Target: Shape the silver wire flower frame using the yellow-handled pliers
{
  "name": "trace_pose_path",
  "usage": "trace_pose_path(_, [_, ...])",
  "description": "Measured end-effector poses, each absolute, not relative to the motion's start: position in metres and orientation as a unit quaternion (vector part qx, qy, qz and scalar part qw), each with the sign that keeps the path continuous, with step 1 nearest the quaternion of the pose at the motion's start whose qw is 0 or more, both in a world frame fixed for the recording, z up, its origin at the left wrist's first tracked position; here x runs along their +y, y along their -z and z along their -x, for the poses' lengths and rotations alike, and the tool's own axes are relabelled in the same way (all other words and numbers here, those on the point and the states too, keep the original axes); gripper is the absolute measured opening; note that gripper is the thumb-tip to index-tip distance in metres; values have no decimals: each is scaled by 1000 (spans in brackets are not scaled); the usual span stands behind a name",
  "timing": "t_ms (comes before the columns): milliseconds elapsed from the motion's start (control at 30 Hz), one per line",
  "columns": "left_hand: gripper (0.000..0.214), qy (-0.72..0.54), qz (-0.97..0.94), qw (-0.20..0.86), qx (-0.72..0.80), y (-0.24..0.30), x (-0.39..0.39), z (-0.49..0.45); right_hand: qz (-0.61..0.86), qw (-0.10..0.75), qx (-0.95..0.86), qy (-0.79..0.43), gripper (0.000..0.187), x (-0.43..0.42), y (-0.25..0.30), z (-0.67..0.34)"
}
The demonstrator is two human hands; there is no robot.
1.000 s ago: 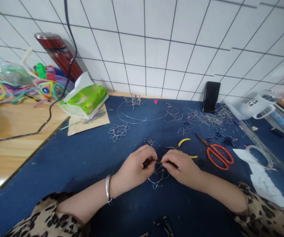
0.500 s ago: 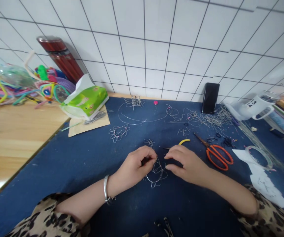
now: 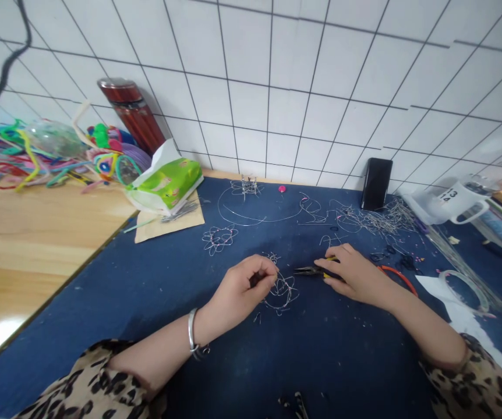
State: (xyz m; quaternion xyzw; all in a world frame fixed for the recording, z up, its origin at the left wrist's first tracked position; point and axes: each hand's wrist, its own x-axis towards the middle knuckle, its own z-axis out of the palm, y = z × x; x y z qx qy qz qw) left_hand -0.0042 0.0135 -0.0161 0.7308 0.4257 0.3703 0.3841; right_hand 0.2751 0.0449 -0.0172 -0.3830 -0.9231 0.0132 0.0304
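Note:
My left hand (image 3: 243,286) is closed in a pinch on the edge of a small beaded wire flower (image 3: 282,291) that lies on the blue mat (image 3: 155,291). My right hand (image 3: 352,273) has reached to the right and its fingers curl round the yellow-handled pliers (image 3: 310,270), whose dark jaws point left toward the flower. A silver bangle sits on my left wrist. Both sleeves are leopard print.
Orange scissors (image 3: 397,274) lie just behind my right wrist. A second wire flower (image 3: 219,238), loose wire loops (image 3: 251,206), a pile of wire pieces (image 3: 373,215), a black phone (image 3: 376,183), a white mug (image 3: 460,201), a green tissue pack (image 3: 166,185) and pipe cleaners (image 3: 36,154) surround the mat.
My right hand let go of the wire flower and moved right onto the pliers. My left hand kept its pinch on the flower. The camera tilted slightly.

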Motion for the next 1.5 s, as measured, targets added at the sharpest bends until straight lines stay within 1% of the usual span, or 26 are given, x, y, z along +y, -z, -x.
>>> trace_pose_path(100, [9,-368,-730,384,429,15,14,5,417,61,-907,13,36,45,26,-271])
trace_pose_path(233, [8,-352,-726,398,436,15,12,4,472,107,-875,-8,26,44,31,-269])
trace_pose_path(367, [8,-342,-716,423,436,16,11,3,487,120,-864,-44,22,37,22,-267])
trace_pose_path(500, [9,-340,-718,433,426,16,10,2,504,154,-809,-259,24,27,12,-260])
trace_pose_path(633, [10,-337,-718,437,425,14,9,2,460,198,-739,-450,34,26,8,-255])
trace_pose_path(700, [10,-338,-715,441,424,14,9,1,432,217,-692,-536,35,26,6,-255])
trace_pose_path(867, [9,-346,-705,453,422,15,10,0,351,287,-552,-700,37,19,-1,-250])
trace_pose_path(967, [9,-352,-707,446,421,17,10,1,319,280,-511,-748,43,8,-6,-245])
trace_pose_path(1000, [9,-352,-708,444,422,18,11,1,311,264,-516,-753,47,5,-7,-243])
trace_pose_path(1067, [10,-348,-709,442,424,18,11,1,320,225,-571,-722,51,1,-9,-241])
trace_pose_path(1100, [10,-346,-710,442,425,17,11,1,345,208,-625,-669,48,0,-10,-240])
trace_pose_path(1133, [10,-344,-711,441,427,17,11,1,372,195,-687,-593,44,-1,-10,-240])
trace_pose_path(1200, [10,-344,-713,436,428,15,10,1,414,178,-801,-395,35,0,-8,-239])
trace_pose_path(1267, [10,-347,-715,429,429,13,10,1,427,164,-859,-229,33,2,-4,-238])
trace_pose_path(1300, [10,-349,-716,427,427,13,10,1,428,160,-873,-170,34,3,-2,-238])
trace_pose_path(1400, [9,-353,-719,424,423,12,9,1,431,161,-886,-62,39,5,2,-239])
trace_pose_path(1500, [9,-354,-720,423,422,12,8,1,430,161,-888,-21,40,5,2,-240])
